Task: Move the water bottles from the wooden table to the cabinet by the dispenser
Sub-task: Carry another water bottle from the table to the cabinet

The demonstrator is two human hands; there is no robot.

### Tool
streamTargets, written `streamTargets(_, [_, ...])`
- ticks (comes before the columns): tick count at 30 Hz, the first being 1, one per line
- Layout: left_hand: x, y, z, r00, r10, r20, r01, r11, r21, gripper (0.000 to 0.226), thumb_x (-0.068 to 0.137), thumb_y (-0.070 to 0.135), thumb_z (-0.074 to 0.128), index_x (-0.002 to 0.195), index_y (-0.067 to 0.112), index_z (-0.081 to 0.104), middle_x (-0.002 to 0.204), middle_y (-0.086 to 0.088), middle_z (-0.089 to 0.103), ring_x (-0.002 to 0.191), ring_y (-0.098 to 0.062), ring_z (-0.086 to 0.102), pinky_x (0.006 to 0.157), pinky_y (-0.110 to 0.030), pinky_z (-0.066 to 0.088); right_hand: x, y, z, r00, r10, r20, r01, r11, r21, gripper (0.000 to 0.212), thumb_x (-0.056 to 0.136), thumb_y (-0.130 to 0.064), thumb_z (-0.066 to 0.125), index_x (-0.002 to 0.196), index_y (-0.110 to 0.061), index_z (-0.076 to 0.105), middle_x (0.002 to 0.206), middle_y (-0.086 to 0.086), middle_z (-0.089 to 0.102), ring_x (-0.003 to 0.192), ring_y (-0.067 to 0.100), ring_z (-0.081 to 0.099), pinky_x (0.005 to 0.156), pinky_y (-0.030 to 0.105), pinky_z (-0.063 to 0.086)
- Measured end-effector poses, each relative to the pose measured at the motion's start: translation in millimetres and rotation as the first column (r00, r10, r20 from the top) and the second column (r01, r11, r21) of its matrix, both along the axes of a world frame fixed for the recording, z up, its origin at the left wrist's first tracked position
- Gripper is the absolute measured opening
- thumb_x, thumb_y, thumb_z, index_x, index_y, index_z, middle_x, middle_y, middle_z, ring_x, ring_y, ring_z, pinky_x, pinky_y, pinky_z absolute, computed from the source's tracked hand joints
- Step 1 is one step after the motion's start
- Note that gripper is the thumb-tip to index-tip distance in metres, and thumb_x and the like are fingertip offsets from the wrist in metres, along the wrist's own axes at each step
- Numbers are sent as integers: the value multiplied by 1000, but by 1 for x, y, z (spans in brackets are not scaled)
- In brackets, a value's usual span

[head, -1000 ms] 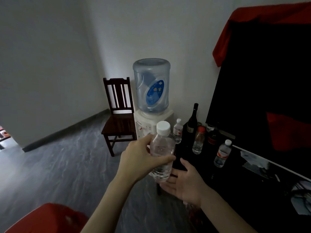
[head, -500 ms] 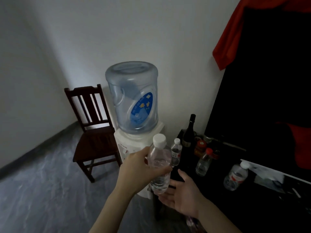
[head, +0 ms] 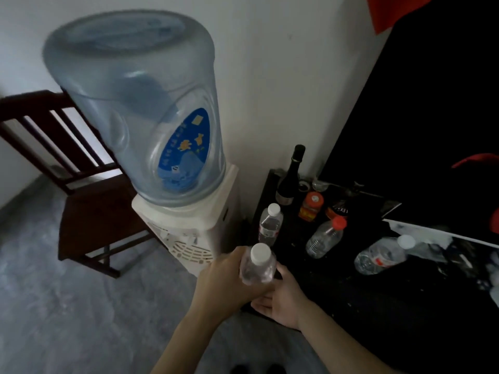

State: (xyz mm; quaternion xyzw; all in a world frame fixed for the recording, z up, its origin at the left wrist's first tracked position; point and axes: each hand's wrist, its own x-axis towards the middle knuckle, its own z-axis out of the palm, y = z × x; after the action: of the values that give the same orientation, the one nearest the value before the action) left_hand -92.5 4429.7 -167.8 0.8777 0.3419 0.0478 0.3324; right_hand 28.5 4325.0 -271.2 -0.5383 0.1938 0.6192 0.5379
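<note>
While the left hand [head: 229, 279] grips the water bottle [head: 258, 265] above the cabinet [head: 351, 306]'s near-left corner, the right hand [head: 280, 300] waits flat and spread beneath. Risks, as judged: setting down too near the edge; knocking the standing bottle [head: 270, 225] just behind; crowding toward the dispenser [head: 189, 233].

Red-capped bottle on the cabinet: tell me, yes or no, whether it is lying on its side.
No. The red-capped bottle stands on its base on the dark cabinet, between two white-capped bottles.

The head camera looks steeply down, close above the water dispenser [head: 186, 228]. The black cabinet [head: 351, 287] lies right of it.
</note>
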Motion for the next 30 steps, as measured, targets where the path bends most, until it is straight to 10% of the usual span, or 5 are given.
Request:
streamTargets(17, [39,20,-121,998,0,67,15,975,-220,55,71,42,88,118,27,65,105,17,71,96,6,65,86,-21,55,26,20,-68,984,-55,170,89,976,-200,47,105,-38,37,131,-4,58,126,13,64,119,27,58,100,44,45])
streamTargets(23, [45,6,-132,993,7,121,23,970,-242,47,74,41,85,111,49,56,103,46,59,98,23,57,77,3,41,36,24,-56,990,-43,134,71,974,-213,37,105,-32,40,127,-9,59,133,13,61,126,30,54,103,46,40])
streamTargets(30, [38,13,-131,985,-76,-158,26,955,-294,98,72,31,88,153,28,34,152,9,42,144,-15,40,110,-29,41,57,21,-26,906,255,337,-157,944,-291,28,100,-22,48,122,-10,61,121,12,62,106,26,60,86,39,46])
